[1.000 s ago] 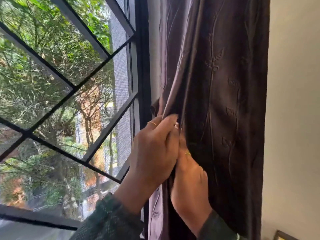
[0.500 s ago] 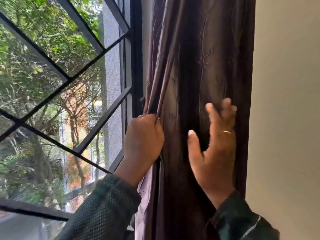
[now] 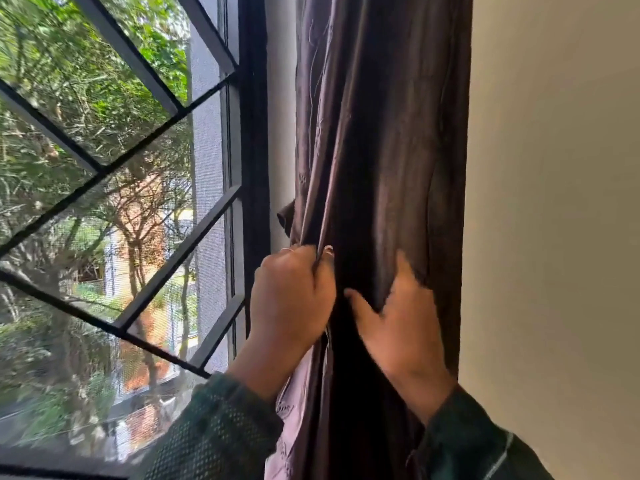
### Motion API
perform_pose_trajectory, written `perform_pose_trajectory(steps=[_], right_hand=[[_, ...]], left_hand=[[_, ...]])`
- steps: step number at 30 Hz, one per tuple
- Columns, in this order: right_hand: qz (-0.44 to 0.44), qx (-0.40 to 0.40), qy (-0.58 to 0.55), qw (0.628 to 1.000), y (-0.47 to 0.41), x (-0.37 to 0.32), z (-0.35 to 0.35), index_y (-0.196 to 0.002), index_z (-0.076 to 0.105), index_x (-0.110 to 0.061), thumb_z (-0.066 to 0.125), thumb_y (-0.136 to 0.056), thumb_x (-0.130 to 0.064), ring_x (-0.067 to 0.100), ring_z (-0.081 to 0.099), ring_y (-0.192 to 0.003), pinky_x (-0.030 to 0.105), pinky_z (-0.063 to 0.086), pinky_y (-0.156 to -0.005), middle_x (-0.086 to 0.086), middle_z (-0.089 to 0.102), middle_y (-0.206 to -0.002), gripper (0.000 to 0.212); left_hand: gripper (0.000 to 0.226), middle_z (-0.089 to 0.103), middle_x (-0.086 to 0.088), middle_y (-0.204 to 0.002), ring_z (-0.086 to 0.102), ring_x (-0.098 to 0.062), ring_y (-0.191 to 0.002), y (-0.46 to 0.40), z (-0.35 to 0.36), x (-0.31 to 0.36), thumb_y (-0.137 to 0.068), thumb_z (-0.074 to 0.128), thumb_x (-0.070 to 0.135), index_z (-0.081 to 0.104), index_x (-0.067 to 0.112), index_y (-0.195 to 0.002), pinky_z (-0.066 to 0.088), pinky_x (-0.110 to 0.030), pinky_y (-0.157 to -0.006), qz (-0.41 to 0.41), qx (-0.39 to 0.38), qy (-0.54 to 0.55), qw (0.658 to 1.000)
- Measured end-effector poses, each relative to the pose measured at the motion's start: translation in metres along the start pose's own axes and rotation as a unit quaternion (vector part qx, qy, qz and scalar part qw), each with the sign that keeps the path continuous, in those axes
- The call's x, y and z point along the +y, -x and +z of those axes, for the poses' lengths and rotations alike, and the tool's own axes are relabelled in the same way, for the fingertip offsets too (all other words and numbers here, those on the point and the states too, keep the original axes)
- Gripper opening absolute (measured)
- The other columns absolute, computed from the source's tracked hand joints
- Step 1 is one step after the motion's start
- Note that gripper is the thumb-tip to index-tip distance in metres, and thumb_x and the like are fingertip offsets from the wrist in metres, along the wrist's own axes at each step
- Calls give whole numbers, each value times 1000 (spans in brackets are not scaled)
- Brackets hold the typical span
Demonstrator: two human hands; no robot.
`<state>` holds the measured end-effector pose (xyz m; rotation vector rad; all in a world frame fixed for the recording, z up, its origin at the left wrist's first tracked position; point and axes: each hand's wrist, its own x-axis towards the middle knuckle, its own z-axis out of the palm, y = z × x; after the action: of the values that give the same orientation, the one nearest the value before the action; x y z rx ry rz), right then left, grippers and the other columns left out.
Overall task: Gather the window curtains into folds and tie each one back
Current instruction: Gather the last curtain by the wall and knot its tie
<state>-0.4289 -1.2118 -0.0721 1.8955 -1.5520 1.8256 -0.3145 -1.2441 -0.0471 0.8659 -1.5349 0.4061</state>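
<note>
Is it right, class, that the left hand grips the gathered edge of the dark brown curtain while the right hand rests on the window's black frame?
Not quite. In the head view the right hand presses into the dark brown curtain, not the frame. The left hand does hold its gathered edge.

I am seeing the curtain [image 3: 381,150] hanging between the window frame [image 3: 254,133] on its left and the wall [image 3: 554,202] on its right, its right edge lying against the wall. The window grille [image 3: 145,188] is sitting left of the frame, with trees [image 3: 69,81] standing behind it. The left hand [image 3: 292,294] is closing around the curtain's left edge, beside the frame. The right hand [image 3: 401,327] is lying just right of it, in front of the curtain's middle, fingers [image 3: 405,271] tucking into a fold.
</note>
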Motion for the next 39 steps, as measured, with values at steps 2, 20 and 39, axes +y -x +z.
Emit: perform_pose_trajectory(steps=[2,20,39], right_hand=[[-17,-74,60,995,8,-4,8,-142,27,-26,65,-84,-23,27,64,-101,44,52,-87,3,66,-112,70],[-20,-209,177,962,-8,4,22,-115,47,-12,41,-92,-6,31,56,-110,38,42,-86,5,56,-116,25],[-239,-30,-156,958,-86,47,-8,-138,44,-19,68,-79,-22,16,60,-100,34,49,-92,2,62,-113,64]], left_hand=[[40,23,17,-46,26,-2,-38,2,2,4,-89,47,29,32,23,-52,13,-13,-45,11,3,13,1000],[59,53,1,-71,54,-25,-63,-16,18,17,-78,41,71,49,17,-56,40,-31,-55,-43,-35,-122,991],[30,57,-26,-73,54,-40,-64,-54,53,3,-81,41,18,53,-5,-67,33,-37,-55,-23,122,-159,979]])
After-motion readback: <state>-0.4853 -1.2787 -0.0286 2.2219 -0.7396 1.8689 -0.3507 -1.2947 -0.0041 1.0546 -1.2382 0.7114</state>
